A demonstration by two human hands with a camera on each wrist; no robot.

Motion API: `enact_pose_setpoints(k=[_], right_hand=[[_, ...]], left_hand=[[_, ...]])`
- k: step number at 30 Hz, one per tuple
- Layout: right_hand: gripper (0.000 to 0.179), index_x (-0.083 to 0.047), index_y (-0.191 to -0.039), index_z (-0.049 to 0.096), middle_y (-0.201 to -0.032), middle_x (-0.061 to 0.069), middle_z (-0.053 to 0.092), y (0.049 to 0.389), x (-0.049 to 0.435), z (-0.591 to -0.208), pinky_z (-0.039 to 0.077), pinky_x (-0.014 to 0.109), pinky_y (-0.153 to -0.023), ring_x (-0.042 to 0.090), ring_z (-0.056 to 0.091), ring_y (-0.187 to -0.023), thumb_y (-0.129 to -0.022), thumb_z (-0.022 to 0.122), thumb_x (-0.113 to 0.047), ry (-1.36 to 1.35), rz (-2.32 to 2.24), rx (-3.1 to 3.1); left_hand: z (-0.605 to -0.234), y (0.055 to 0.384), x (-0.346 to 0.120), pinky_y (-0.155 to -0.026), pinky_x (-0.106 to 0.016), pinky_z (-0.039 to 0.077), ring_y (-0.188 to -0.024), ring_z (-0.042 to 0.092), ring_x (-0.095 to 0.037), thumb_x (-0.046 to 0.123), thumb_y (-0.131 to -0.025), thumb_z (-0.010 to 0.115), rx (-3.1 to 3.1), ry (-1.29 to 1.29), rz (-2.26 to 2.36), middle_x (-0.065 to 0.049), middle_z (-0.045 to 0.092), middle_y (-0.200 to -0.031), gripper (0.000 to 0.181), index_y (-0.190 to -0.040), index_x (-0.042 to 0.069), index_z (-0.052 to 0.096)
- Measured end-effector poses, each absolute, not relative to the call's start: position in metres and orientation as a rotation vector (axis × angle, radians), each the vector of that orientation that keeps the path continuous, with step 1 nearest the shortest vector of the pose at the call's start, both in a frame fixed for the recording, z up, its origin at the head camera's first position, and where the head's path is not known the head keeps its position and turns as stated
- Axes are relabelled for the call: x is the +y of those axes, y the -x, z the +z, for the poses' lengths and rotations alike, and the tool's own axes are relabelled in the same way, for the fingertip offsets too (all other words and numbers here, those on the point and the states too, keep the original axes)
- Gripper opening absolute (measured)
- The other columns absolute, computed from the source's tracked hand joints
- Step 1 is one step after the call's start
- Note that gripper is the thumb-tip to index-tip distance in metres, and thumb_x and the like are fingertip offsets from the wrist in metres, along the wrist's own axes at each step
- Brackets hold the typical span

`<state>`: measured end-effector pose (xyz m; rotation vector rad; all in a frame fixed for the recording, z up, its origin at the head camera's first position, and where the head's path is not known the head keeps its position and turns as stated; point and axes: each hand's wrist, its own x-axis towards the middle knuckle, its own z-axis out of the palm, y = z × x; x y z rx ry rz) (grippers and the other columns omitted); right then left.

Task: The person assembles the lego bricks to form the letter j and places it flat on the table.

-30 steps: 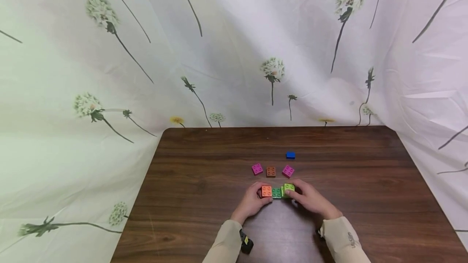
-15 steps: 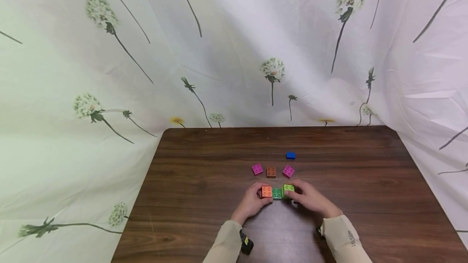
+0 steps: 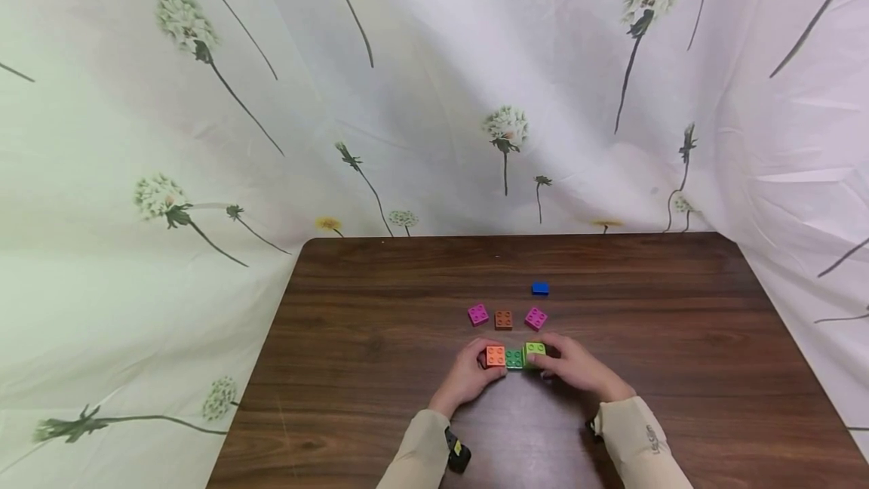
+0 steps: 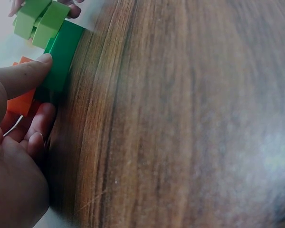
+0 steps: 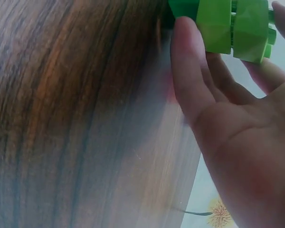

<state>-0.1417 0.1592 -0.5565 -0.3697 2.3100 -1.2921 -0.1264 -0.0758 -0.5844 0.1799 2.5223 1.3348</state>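
2 hands (image 3: 468, 374) (image 3: 574, 365) angle inward, gripping joined bricks (image 3: 514, 358).

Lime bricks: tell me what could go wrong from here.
The upper lime brick shows a gap above the lower lime brick, so it may be poorly seated and could come loose.

Pressing on it might tilt the green brick, though the left hand grips the end with the orange brick.

The right hand is close to one magenta brick and might nudge it.

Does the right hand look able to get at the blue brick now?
Probably, after letting go: the right hand holds the light green bricks; the way to the blue brick looks free, passing right of a magenta brick.
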Motion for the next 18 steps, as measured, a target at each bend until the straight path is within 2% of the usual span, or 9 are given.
enact_pose_setpoints(k=[4, 9, 18], right_hand=[[0.041, -0.005, -0.124, 0.058, -0.116, 0.015, 0.057, 0.1414, 0.1592, -0.5584, 0.055, 0.031, -0.072, 0.018, 0.063, -0.089, -0.096, 0.059, -0.035, 0.351, -1.380, 2.201], [0.041, -0.005, -0.125, 0.058, -0.118, 0.017, 0.057, 0.1413, 0.1575, -0.5590, 0.056, 0.032, -0.074, 0.019, 0.064, -0.090, -0.095, 0.059, -0.034, 0.314, -1.415, 2.173], [0.040, 0.000, -0.127, 0.055, -0.115, 0.018, 0.058, 0.1404, 0.1545, -0.5569, 0.056, 0.036, -0.077, 0.024, 0.065, -0.091, -0.097, 0.057, -0.027, 0.303, -1.463, 2.135]], left_hand=[[-0.5847, 0.1265, -0.0758, -0.077, -0.026, 0.040, -0.091, 0.049, -0.010, 0.018, -0.082, 0.077, 2.522, -0.190, 1.342, 0.001, 0.059, -0.109, 0.040, -0.119, 0.016, 0.062], [-0.5848, 0.1268, -0.0761, -0.075, -0.025, 0.039, -0.089, 0.049, -0.010, 0.018, -0.082, 0.077, 2.524, -0.199, 1.352, 0.001, 0.059, -0.108, 0.040, -0.119, 0.015, 0.062], [-0.5851, 0.1267, -0.0762, -0.080, -0.029, 0.042, -0.094, 0.051, -0.011, 0.018, -0.082, 0.076, 2.513, -0.190, 1.345, 0.001, 0.059, -0.110, 0.039, -0.119, 0.016, 0.062]])
